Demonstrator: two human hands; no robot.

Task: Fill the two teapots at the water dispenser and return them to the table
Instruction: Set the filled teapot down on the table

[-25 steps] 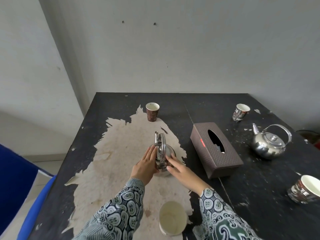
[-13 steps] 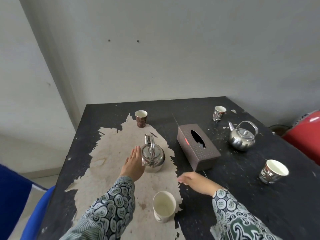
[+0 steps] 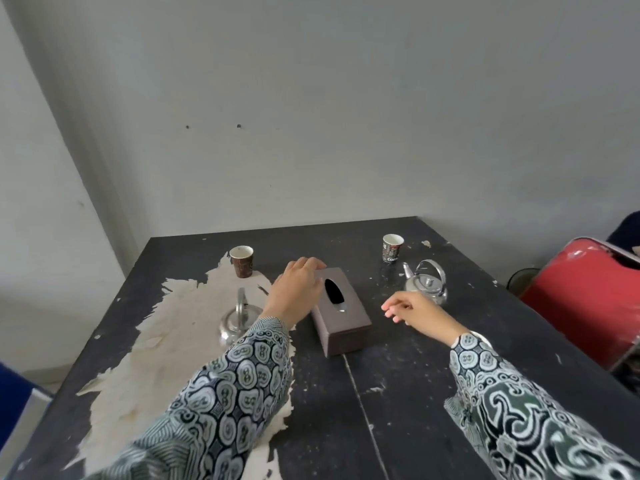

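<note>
Landmark was the tissue box (image 3: 341, 311), mid-table (image 3: 398, 393). Left hand (image 3: 298, 292) lay over the box's far left corner, fingers loosely bent; grip on the box or just resting, couldn't tell. Right hand (image 3: 414, 308) hovered right of the box, fingers relaxed and slightly curled, holding nothing. Near teapot (image 3: 239, 318) stood left of the box, far teapot (image 3: 426, 284) to its right, just beyond the right hand. Both were upright on the table with handles up.

Step looked like reaching for the far teapot. Best done by taking the top handle dead centre and lifting straight, spout away from the paper cup (image 3: 392, 248) behind it.

Near teapot was partly hidden by the left sleeve (image 3: 242, 375). Water level in either pot wasn't visible, and the dispenser was out of frame.
</note>
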